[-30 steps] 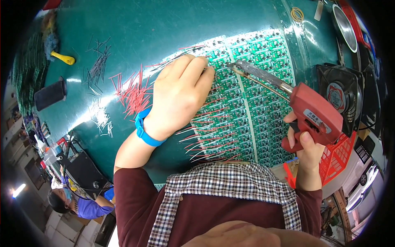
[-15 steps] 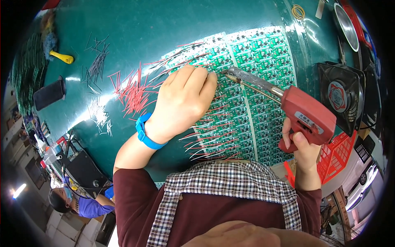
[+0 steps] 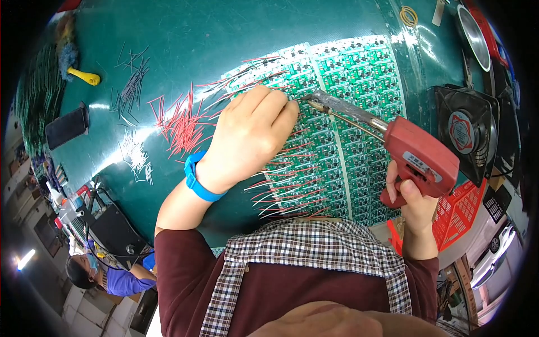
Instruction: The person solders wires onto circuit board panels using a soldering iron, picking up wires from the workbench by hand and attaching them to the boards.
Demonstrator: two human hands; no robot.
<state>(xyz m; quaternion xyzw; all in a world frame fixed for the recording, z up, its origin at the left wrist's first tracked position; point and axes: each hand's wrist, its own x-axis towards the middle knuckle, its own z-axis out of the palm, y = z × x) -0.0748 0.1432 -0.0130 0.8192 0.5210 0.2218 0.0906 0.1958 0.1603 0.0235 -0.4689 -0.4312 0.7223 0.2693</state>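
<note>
My right hand (image 3: pixel 416 206) is wrapped round the handle of a red soldering gun (image 3: pixel 422 156). The gun's long barrel points left, and its tip is just beside the fingertips of my left hand (image 3: pixel 250 135). That hand, with a blue band at the wrist, is closed in a pinch over the panels of green circuit boards (image 3: pixel 365 84); the fingers hide what they grip. Thin red, black and white wires stick out from the left side of the boards, above and below my left hand. A pile of red wires (image 3: pixel 184 133) is spread to the left of it.
Further left lie black wires (image 3: pixel 132 84), white wires (image 3: pixel 135 156), a dark phone (image 3: pixel 67 128) and a yellow-handled brush (image 3: pixel 84 77). A black fan (image 3: pixel 466 132) and a red basket (image 3: pixel 460 213) are at the right. Another person in purple (image 3: pixel 120 281) sits at lower left.
My left hand has shifted very slightly at the fingers, staying over the same spot. The soldering gun is almost still in my right hand.
</note>
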